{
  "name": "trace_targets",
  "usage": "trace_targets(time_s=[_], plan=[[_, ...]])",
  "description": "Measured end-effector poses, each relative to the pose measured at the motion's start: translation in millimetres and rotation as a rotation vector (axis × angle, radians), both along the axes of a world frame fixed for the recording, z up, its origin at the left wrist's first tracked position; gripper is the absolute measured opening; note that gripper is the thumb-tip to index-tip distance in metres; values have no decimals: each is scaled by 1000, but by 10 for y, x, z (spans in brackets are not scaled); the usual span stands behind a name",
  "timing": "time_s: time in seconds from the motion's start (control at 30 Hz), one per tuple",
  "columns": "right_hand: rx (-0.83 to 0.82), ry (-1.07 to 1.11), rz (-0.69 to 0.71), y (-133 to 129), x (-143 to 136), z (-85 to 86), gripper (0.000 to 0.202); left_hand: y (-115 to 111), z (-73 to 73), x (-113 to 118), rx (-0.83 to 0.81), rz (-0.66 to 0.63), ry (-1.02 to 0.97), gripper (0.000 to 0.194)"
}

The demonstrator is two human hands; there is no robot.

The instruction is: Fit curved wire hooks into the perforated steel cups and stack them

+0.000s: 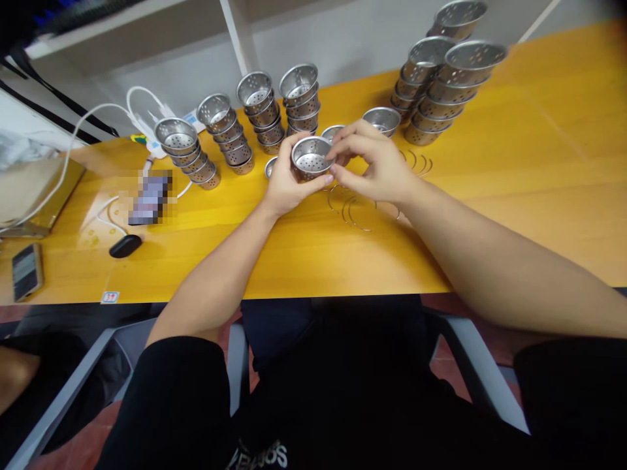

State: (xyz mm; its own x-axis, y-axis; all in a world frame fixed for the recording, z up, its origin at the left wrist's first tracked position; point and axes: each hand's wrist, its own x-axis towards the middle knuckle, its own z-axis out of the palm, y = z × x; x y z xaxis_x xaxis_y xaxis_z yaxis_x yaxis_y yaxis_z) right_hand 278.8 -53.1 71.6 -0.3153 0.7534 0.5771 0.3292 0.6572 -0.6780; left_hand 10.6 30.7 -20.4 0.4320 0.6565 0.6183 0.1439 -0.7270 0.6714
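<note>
The cup point(311, 163) sits mouth up in the left hand point(285, 183), just above the table point(294, 261); the fingers curl round its far left side and the thumb runs along the near side, half closed to the cup's width. The right hand point(379, 162) has its fingers bent and the tips nearly together at the right rim; whether they pinch anything thin cannot be told. The cup looks like thin, perforated metal, so it should be light and stiff, perhaps slick on its smooth parts; the side wall just under the rim seems the surest hold (the edge itself might be sharp). Fine wires point(362, 228) lie below and right of the fingers, easily snagged by a low wrist. Right behind the fingertips, loose cups point(382, 121) crowd the reach, and stacks point(302, 108) beyond the left fingers could topple if knocked.
</note>
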Motion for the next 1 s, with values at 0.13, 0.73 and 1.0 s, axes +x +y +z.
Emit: trace_targets(time_s=[0.13,0.73,1.0], plan=[[18,36,-204,106,162,14,56,-48,88,-36,-36,123,-6,109],[-170,-349,-547,277,131,-13,28,-290,405,-41,46,302,50,48],[-146,-417,-540,315,134,-20,32,-185,301,-65,51,273,69,53]])
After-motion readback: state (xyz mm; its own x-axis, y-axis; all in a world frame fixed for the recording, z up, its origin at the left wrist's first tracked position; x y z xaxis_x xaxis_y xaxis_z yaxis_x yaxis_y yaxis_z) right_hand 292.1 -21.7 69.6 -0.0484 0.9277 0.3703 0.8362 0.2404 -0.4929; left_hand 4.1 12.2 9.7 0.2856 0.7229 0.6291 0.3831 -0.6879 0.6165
